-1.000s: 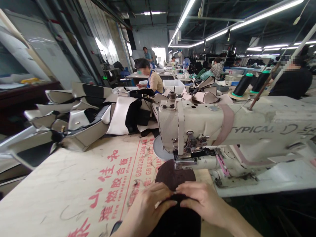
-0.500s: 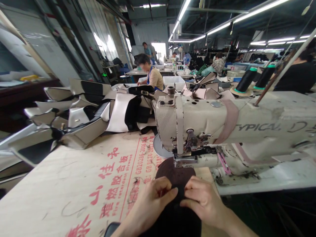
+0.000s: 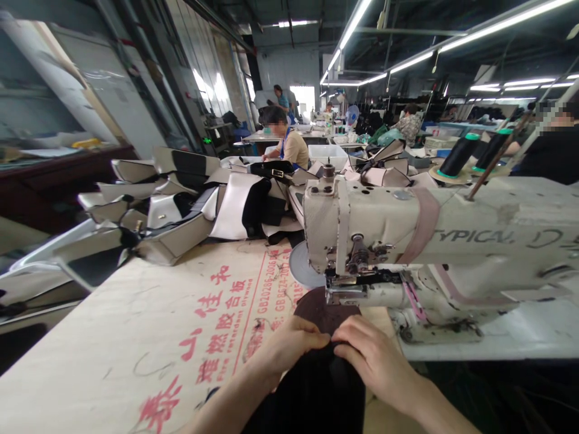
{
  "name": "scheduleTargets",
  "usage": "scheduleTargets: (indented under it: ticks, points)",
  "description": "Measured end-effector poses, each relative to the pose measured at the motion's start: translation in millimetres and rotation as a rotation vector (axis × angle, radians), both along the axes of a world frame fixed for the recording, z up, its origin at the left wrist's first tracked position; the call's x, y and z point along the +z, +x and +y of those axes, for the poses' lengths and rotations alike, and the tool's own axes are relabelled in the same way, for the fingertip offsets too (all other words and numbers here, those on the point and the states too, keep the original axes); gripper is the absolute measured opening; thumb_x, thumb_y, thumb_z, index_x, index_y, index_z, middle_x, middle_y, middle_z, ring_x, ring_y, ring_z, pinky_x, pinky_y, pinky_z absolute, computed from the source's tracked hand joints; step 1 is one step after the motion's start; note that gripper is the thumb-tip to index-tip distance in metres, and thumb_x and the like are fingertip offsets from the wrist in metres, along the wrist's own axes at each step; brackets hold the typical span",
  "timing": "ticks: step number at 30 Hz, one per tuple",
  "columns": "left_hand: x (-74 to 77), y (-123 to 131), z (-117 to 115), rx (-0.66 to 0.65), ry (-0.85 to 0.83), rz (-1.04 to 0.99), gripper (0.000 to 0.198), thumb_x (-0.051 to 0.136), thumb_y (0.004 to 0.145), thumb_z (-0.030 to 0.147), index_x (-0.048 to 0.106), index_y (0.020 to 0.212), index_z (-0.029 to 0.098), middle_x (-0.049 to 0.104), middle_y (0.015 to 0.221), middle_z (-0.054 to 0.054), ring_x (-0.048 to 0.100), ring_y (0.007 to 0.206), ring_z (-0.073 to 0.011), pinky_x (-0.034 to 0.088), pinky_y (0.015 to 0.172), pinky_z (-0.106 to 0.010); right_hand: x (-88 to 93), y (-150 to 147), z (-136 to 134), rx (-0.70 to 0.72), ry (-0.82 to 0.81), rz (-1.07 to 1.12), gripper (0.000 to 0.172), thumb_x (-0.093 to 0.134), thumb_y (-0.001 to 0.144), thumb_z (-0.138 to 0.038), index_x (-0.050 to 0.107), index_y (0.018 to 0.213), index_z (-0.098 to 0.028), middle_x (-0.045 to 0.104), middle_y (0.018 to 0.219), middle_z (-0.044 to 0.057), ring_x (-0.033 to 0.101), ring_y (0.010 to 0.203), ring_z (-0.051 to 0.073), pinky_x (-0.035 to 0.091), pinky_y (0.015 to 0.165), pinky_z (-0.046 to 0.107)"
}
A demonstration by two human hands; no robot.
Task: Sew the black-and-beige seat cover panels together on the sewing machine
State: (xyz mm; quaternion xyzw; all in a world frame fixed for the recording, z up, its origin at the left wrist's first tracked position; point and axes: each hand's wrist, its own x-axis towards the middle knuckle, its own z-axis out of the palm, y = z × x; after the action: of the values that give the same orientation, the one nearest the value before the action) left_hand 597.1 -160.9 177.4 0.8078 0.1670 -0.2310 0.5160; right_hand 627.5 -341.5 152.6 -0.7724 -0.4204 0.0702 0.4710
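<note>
A dark brown-black piece of material (image 3: pixel 323 386) hangs towards me from the working end of a sewing machine (image 3: pixel 362 223). Its rounded far part lies under the machine's needle area. My left hand (image 3: pixel 301 340) pinches the piece from the left, thumb and fingers closed. From the right, my right hand (image 3: pixel 362 349) pinches it too, its fingertips almost meeting those of the left. The exact edges between the fingertips are hidden. Just left of the machine head sits a grey disc (image 3: pixel 305 268).
A plywood table (image 3: pixel 172 325) with red lettering and loose thread ends spreads to the left. Behind it lies a heap of white and black bag pieces (image 3: pixel 181 211). Black thread cones (image 3: pixel 459 155) stand behind the machine. A co-worker (image 3: pixel 289 147) sits beyond the heap; other people are farther back.
My hands have come closer together, so their fingertips nearly touch on the dark piece. The view has swung slightly left, shifting the surroundings rightward.
</note>
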Motion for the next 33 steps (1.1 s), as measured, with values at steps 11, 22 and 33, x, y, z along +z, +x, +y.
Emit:
scheduleTargets:
  ticks: [11, 22, 33]
  points:
    - [5.3, -46.7, 0.6, -0.275, 0.428, -0.661, 0.025, 0.043, 0.09, 0.027, 0.058, 0.11, 0.025, 0.064, 0.094, 0.0, 0.058, 0.085, -0.0133, 0.043, 0.078, -0.023, -9.1, -6.8, 2.7, -0.131, 0.055, -0.073, 0.009, 0.046, 0.091, -0.017, 0.053, 0.085, -0.019, 0.055, 0.082, 0.001, 0.049, 0.08, 0.015, 0.037, 0.07, 0.027]
    - [-5.7, -39.4, 2.5, -0.497, 0.717, -0.83, 0.027, 0.033, 0.09, 0.012, 0.059, 0.099, 0.017, 0.06, 0.084, -0.005, 0.056, 0.077, -0.0162, 0.048, 0.07, -0.027, 0.2, 2.4, -1.2, -0.043, 0.0, -0.034, 0.011, 0.048, 0.091, -0.023, 0.057, 0.086, -0.019, 0.055, 0.083, 0.0, 0.052, 0.081, 0.013, 0.04, 0.072, 0.025]
    - [-0.7, -30.9, -0.4, -0.485, 0.624, -0.758, 0.027, 0.033, 0.09, 0.015, 0.06, 0.094, 0.017, 0.059, 0.085, -0.005, 0.055, 0.077, -0.0157, 0.045, 0.069, -0.026, -1.9, 6.1, -0.9, -0.028, -0.102, -0.173, 0.015, 0.044, 0.092, -0.022, 0.057, 0.086, -0.018, 0.055, 0.082, 0.002, 0.05, 0.08, 0.015, 0.04, 0.071, 0.028]
